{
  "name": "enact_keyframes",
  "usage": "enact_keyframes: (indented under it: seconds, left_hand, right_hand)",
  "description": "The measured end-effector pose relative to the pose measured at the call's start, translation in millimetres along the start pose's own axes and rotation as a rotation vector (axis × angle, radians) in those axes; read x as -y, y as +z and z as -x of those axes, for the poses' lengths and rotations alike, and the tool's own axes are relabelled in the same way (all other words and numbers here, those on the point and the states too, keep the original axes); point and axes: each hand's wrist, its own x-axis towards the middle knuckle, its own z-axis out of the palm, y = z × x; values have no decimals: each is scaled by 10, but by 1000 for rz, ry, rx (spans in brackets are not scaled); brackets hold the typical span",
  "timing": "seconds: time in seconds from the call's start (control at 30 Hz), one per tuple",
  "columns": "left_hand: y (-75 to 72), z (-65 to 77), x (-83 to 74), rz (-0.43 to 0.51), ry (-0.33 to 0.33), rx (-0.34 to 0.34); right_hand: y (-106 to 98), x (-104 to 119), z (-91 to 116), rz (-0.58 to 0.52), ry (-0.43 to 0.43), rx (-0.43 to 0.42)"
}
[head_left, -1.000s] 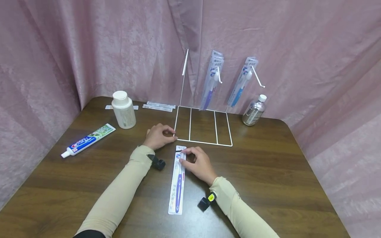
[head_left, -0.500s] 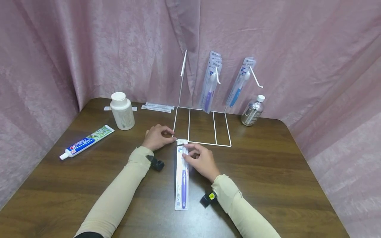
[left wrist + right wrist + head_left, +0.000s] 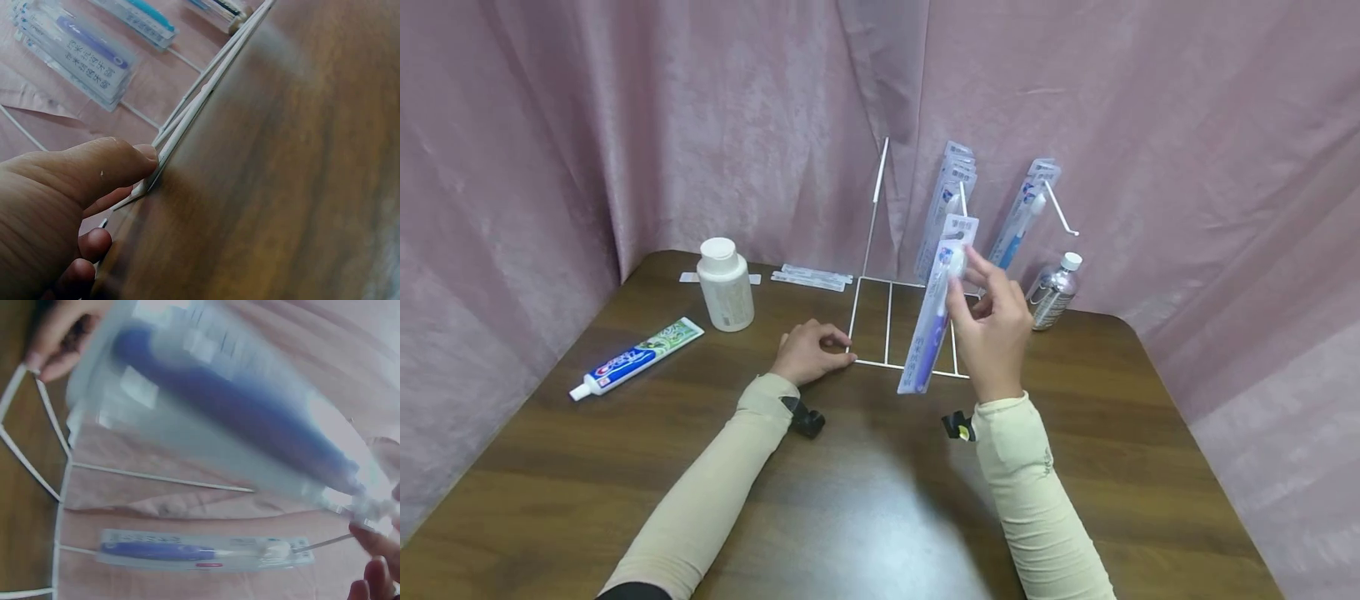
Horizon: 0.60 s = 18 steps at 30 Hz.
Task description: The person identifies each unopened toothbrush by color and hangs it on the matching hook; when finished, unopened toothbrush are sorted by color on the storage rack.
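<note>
My right hand pinches a packaged purple toothbrush between thumb and fingers near the brush head. The pack hangs tilted in the air over the white wire rack, its hole end just in front of the middle hook. In the right wrist view that pack looms large and blurred. At the rack's front left corner, my left hand holds the wire frame; the left wrist view has the thumb lying on the wire. Purple toothbrush packs hang on the middle hook, blue ones on the right.
The left hook carries no pack. A white bottle, a toothpaste tube and flat white strips lie or stand left of the rack. A silvery bottle stands right. A pink curtain hangs behind.
My right hand has lifted the purple toothbrush pack off the table, moving it up, forward and right toward the middle hook. My left hand has stayed at the rack's corner.
</note>
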Motion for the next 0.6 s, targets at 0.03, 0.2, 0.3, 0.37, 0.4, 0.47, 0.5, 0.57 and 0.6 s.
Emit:
enact_keyframes:
  seconds: [0.03, 0.2, 0.3, 0.37, 0.4, 0.47, 0.5, 0.57, 0.6]
  left_hand:
    - [0, 1, -2, 2, -1, -1]
    - [2, 11, -29, 5, -2, -9]
    - [-4, 12, -46, 2, -1, -10]
    - [-14, 10, -53, -2, -4, -8]
    - [-15, 8, -50, -4, -5, -7]
    - [-21, 8, -53, -5, -5, -8]
    - [-23, 9, -52, -5, -5, -8]
    - [-16, 12, -51, -4, -5, -7]
    - [-9, 12, -48, -4, -5, -7]
  right_hand:
    - [11, 2, -50, 11, 19, -21]
    - [96, -49, -190, 76, 70, -24]
    - [179, -131, -249, 125, 70, 7]
    - [248, -203, -293, 154, 72, 17]
    - [280, -243, -315, 172, 71, 21]
    - [346, -317, -358, 198, 65, 24]
    - [377, -353, -377, 211, 65, 23]
    - [429, -415, -411, 236, 65, 22]
    - [450, -441, -427, 248, 62, 23]
